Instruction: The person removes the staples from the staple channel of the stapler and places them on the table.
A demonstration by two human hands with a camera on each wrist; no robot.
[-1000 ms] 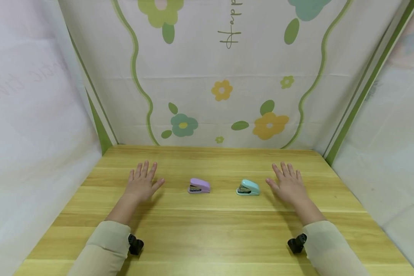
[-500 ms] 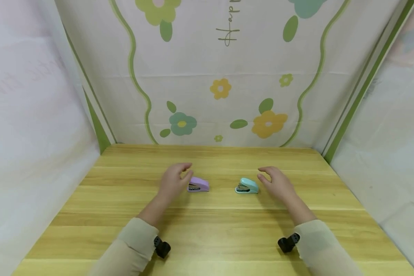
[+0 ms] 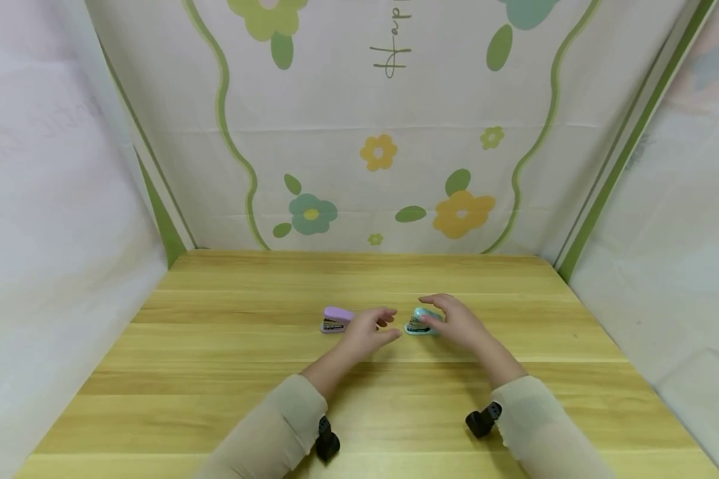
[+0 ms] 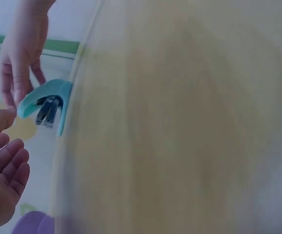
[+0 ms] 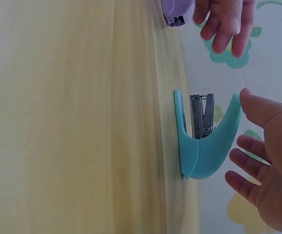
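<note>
A mint-green stapler point(image 3: 415, 325) stands on the wooden table, its top arm raised over the dark metal magazine. My right hand point(image 3: 457, 324) hovers at its right side with thumb and fingers spread apart, partly covering it. In the right wrist view, the thumb is close by the tip of the stapler's arm point(image 5: 217, 151); whether they touch I cannot tell. My left hand point(image 3: 365, 334) is between the two staplers, fingers loosely bent and holding nothing. Behind it sits a purple stapler point(image 3: 335, 319), whose right end the hand hides.
The wooden table point(image 3: 216, 372) reaches back to a white cloth point(image 3: 311, 100) printed with flowers. Further cloth walls point(image 3: 48, 199) rise on the left and right. A small black camera is strapped at each sleeve cuff point(image 3: 305, 399).
My left hand has swept right, past the purple stapler toward the mint-green one. My right hand has moved left to the mint-green stapler. Both staplers stay on the table.
</note>
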